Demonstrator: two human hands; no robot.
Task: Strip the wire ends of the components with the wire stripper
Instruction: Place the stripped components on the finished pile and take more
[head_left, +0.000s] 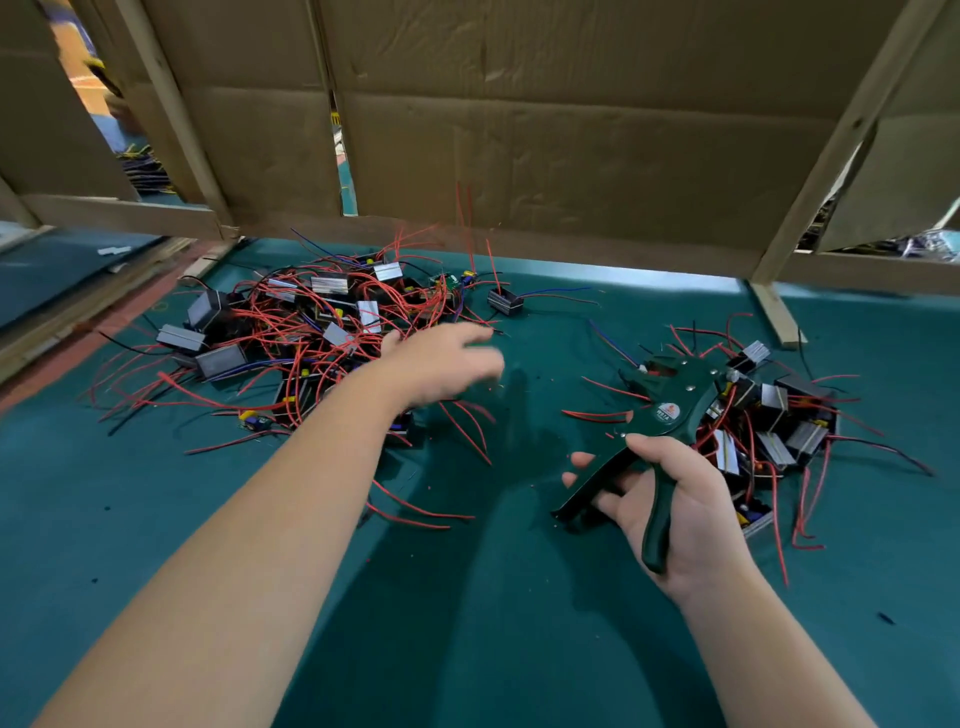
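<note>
A dark green wire stripper (670, 415) is gripped by its handles in my right hand (670, 499), its jaws pointing up and left near a pile of components (769, 421) with red wires on the right. A larger pile of components (311, 332), black and silver blocks with red, blue and black wires, lies on the left. My left hand (441, 364) hovers blurred over the right edge of that pile, fingers spread, holding nothing that I can see. One single component (504, 300) lies apart behind the hand.
The work surface is a green mat (467, 597) with small red insulation scraps on it. A cardboard wall on a wooden frame (519, 156) closes the back. A wooden foot (776, 312) stands at the right rear. Loose red wires (415, 512) lie in the middle.
</note>
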